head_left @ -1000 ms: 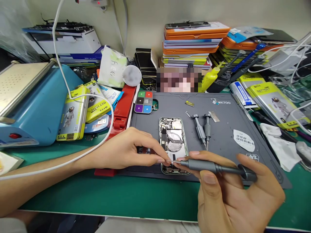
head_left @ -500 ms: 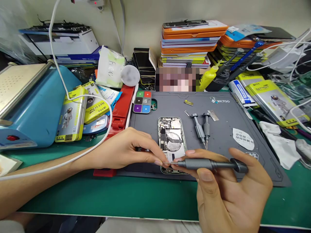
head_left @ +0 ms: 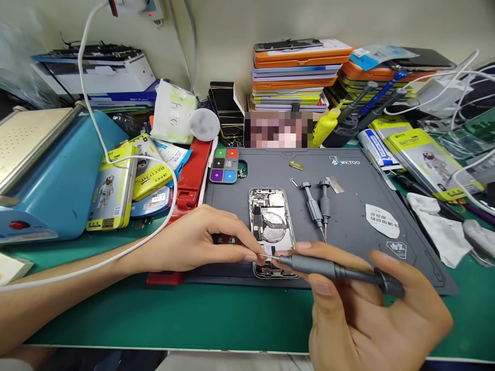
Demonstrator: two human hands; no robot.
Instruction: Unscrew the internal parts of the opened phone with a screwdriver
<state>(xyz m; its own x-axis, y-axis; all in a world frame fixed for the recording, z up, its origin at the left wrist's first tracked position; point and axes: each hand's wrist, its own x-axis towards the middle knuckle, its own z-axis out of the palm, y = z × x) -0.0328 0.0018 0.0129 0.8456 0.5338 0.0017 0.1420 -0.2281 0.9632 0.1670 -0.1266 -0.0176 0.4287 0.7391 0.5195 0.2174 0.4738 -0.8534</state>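
An opened phone (head_left: 270,221) lies with its insides showing on a dark grey work mat (head_left: 348,206). My right hand (head_left: 371,319) is closed on a grey precision screwdriver (head_left: 332,269), held almost level with its tip pointing left above the phone's lower end. My left hand (head_left: 201,239) reaches in from the left; its thumb and forefinger are pinched together at the screwdriver's tip, on something too small to make out. Two more grey screwdrivers (head_left: 317,208) lie on the mat just right of the phone.
A blue machine (head_left: 50,165) stands at the left, with yellow battery boxes (head_left: 116,180) and a red tool (head_left: 191,180) beside it. A white cable (head_left: 127,242) crosses my left forearm. A coloured screw tray (head_left: 223,165), stacked orange cases (head_left: 297,67) and more boxes crowd the back and right.
Both hands keep their grip at the screwdriver's tip. The screwdriver's back end has dropped slightly, and the view has shifted a little.
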